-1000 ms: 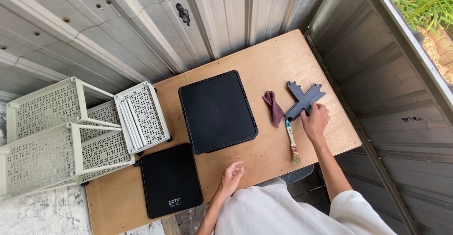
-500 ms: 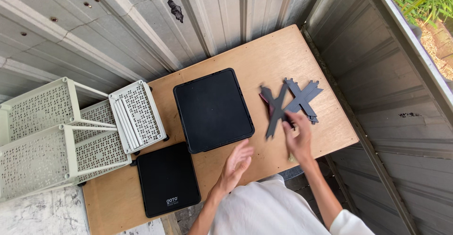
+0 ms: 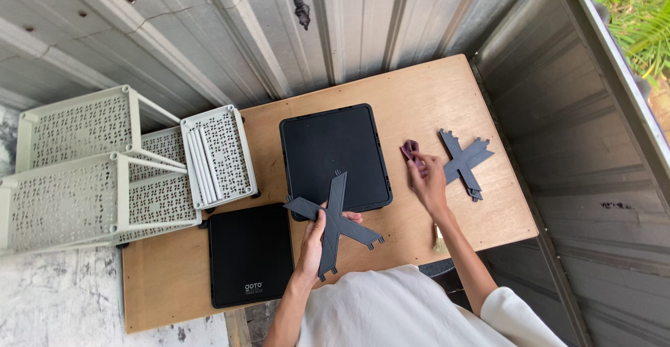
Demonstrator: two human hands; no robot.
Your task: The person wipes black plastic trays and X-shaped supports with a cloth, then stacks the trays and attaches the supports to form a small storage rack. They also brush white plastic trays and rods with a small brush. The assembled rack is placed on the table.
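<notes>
- Dark grey plastic is filling the left hand (image 3: pixel 315 239), which is gripping an X-shaped cross piece (image 3: pixel 336 223) near its middle, thumb on top and fingers curled underneath.
- That cross piece is being held tilted just above the desk (image 3: pixel 419 89), its upper arm overlapping the near edge of a large black tray (image 3: pixel 333 153) lying flat just beyond the left hand.
- The right hand (image 3: pixel 427 183) is resting low over the desk, fingers bent and pinching a small purple cloth (image 3: pixel 410 153) at its fingertips.
- Just to the outer side of the right hand, a stack of further grey cross pieces (image 3: pixel 464 160) is lying flat on the wood, close to the hand but not touching it.
- Beside the right forearm, near the desk's front edge, a small brush (image 3: pixel 439 239) is lying; its details are too small to make out.
- To the outer side of the left hand, a smaller black tray (image 3: pixel 250 253) is sitting flat at the front of the desk.
- Farther out beyond it, a pale perforated shelf panel (image 3: pixel 218 155) holding thin white rods is leaning on the desk, next to a pale perforated rack (image 3: pixel 77 172) that is hanging partly off the desk's end.
- Corrugated metal walls (image 3: pixel 244 33) are running behind the desk and along its right side.
</notes>
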